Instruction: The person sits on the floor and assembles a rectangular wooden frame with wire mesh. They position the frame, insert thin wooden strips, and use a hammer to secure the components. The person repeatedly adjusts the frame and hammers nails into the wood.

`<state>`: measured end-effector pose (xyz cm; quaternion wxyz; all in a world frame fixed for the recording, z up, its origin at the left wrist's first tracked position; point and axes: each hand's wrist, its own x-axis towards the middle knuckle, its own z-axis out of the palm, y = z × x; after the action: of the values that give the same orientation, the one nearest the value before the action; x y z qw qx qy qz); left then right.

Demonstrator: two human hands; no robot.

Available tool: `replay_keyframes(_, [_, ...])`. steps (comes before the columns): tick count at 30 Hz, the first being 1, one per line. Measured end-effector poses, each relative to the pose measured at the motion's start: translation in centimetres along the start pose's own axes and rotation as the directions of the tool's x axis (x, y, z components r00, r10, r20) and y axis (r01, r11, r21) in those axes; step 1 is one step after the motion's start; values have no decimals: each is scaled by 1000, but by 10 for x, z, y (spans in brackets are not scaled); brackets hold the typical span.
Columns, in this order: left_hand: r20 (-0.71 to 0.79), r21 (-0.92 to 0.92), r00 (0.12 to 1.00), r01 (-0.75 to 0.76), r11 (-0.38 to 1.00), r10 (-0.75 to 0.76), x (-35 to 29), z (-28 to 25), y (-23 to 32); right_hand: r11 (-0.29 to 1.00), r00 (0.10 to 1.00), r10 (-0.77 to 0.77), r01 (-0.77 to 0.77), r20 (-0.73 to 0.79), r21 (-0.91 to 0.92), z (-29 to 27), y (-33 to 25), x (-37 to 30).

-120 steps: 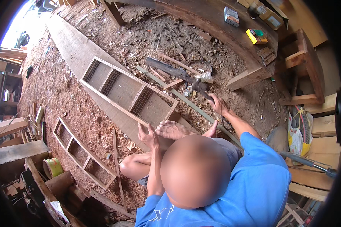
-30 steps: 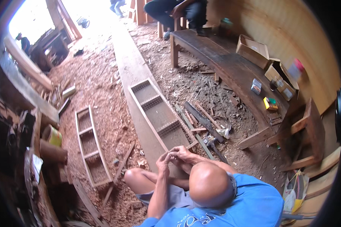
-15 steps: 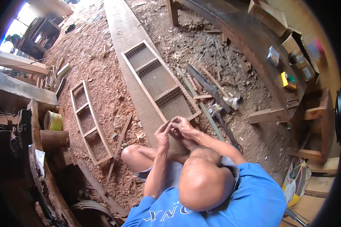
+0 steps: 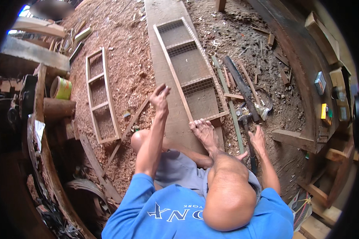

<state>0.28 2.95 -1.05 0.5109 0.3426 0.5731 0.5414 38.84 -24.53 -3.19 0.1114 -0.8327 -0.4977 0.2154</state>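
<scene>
A long wooden frame with wire mesh (image 4: 197, 85) and crossbars lies on a wide board, its near end under my bare foot (image 4: 205, 133). My left hand (image 4: 160, 98) is raised to the left of this frame, apart from it. Its fingers are drawn together; whatever they may hold is too small to make out. Low on the right, my right hand (image 4: 258, 140) reaches beside the handle of a hammer (image 4: 246, 129) on the ground, fingers stretched out and not wrapped round it. A handsaw with a dark blade (image 4: 241, 85) lies just beyond the hammer.
The wide board (image 4: 165, 65) runs away from me under the frame. A second wooden frame (image 4: 115, 107) lies on wood shavings at left. Green strip (image 4: 232, 107) and wood scraps lie right of the mesh frame. A dark bench (image 4: 295, 75) stands at right, small boxes (image 4: 320, 83) on it.
My hands were together at the mesh frame's near corner. They have parted: the left has moved up and left, the right has gone right towards the hammer. The view has shifted too.
</scene>
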Motion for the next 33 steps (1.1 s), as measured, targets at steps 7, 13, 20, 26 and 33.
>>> replay_keyframes(7, [102,253,983,-176,951,154,20,14,-22,990,998,56,-52,27,-129,37,34,-46])
replay_keyframes(13, [94,248,962,-271,930,255,17,28,-45,988,997,83,-83,-3,-127,37,43,-46])
replay_keyframes(20, [183,371,912,-411,833,368,24,20,-61,955,983,168,-181,74,234,-12,21,-32])
replay_keyframes(26, [163,408,856,-511,756,491,18,26,-59,744,988,-136,151,-75,650,-40,-83,-10])
replay_keyframes(33, [105,369,730,-659,655,675,33,48,-24,844,902,-428,377,55,382,-47,-189,25])
